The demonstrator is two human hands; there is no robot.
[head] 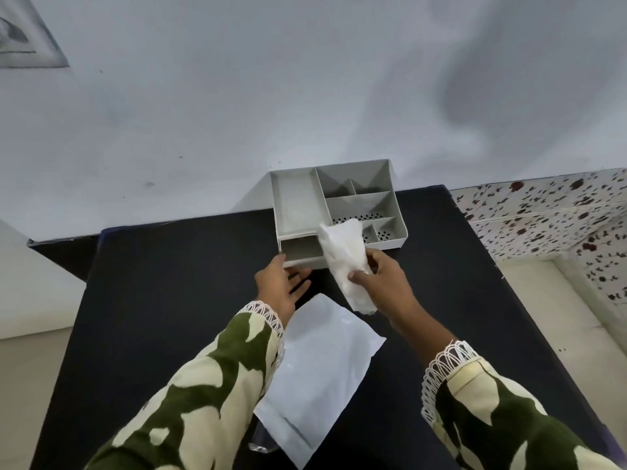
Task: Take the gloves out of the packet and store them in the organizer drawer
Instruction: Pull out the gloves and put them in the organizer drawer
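A grey organizer (295, 205) with several compartments stands at the far edge of the black table (169, 283). Its drawer (300, 247) is pulled out at the front left and looks empty. My right hand (380, 279) grips a bundle of white gloves (344, 256) held upright just over the drawer's right end. My left hand (281, 286) is open, fingers spread, touching the drawer's front left corner. The flat pale packet (322, 364) lies on the table between my forearms, its clear opened end toward me.
A white wall rises right behind the organizer. To the right of the table is a floral-patterned surface (549, 212) and a cream ledge (559, 300). A pale surface (30, 293) sits to the left.
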